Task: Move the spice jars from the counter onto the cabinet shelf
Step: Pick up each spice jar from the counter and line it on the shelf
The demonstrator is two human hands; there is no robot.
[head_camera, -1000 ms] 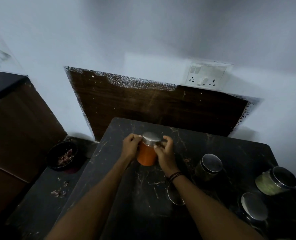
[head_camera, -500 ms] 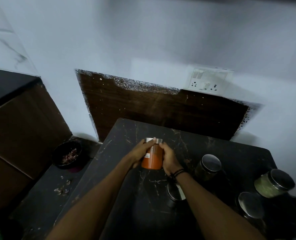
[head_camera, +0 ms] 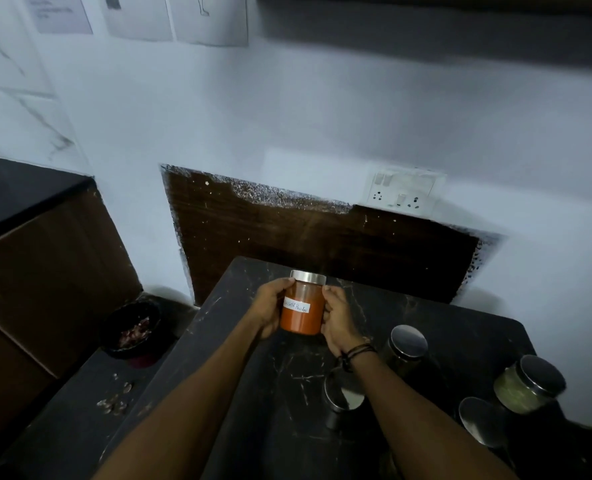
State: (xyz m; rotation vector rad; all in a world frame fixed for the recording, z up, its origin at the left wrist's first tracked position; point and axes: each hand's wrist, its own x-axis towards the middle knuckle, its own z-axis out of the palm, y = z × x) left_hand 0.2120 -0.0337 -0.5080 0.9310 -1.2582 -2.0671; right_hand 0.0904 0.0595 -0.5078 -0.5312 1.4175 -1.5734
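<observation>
Here, the orange jar sits gripped between both hands — left, right.

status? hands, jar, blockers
Both hands, left and right, grip orange jar, lifted off counter. Four jars left on counter. Nothing blocking.

A jar is held upright between the left hand and the right hand, above the back part of the desk. Four more jars stand on the desk to the right: one near the right wrist, one under that forearm, two near the right edge. A bowl sits lower at the left; a socket plate is on the wall behind.
</observation>
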